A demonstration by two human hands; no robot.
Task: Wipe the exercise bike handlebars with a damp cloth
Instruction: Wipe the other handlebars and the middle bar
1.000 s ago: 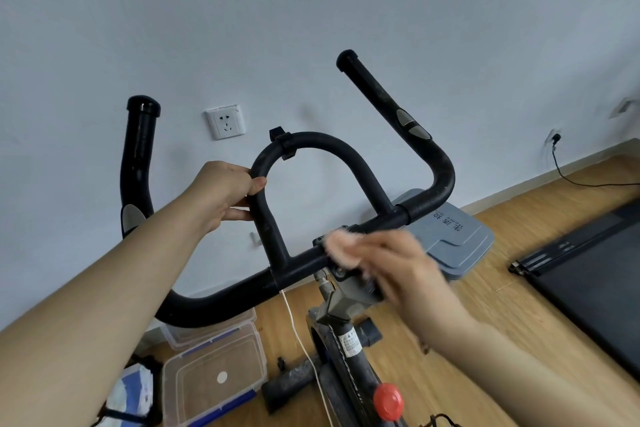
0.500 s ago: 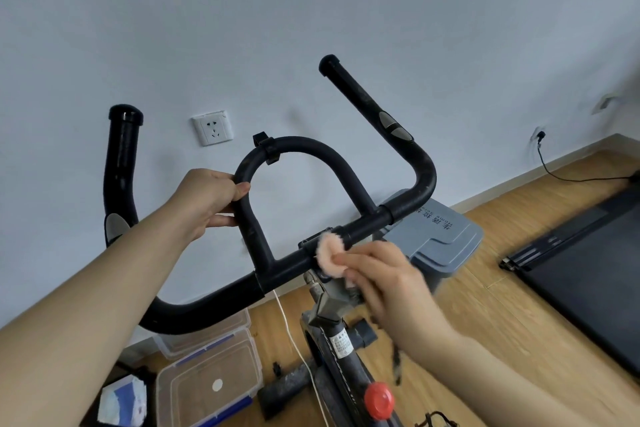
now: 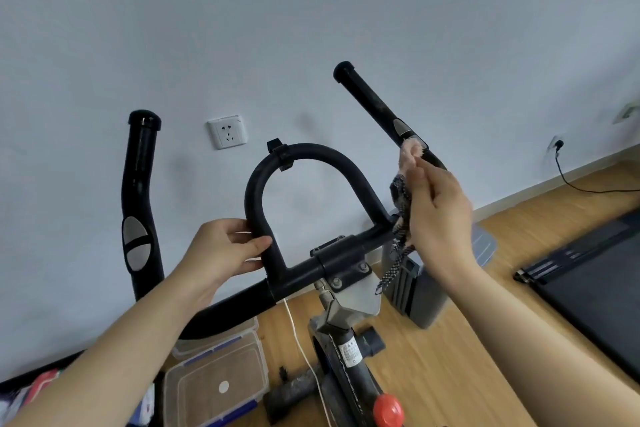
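The handlebars [image 3: 304,263] fill the middle of the view, mounted on the bike's stem [image 3: 346,308], and the wiping has just shifted along them. Nearest, the left hand [image 3: 225,250] is wrapped around the lower left leg of the centre loop [image 3: 301,163], thumb in front and fingers curled behind, steadying the frame as it did a second ago. The right hand [image 3: 440,215] has left the clamp at the middle of the crossbar, where it was rubbing half a second back, and now pinches the cloth [image 3: 407,163] between thumb and fingertips. The cloth's pink end touches the right horn [image 3: 374,104] just below its grey pad, while a patterned tail hangs down over the crossbar. That suggests the centre is done and the right horn is starting. Farther off, the left horn [image 3: 138,204] near the wall socket [image 3: 227,133] looks untouched.
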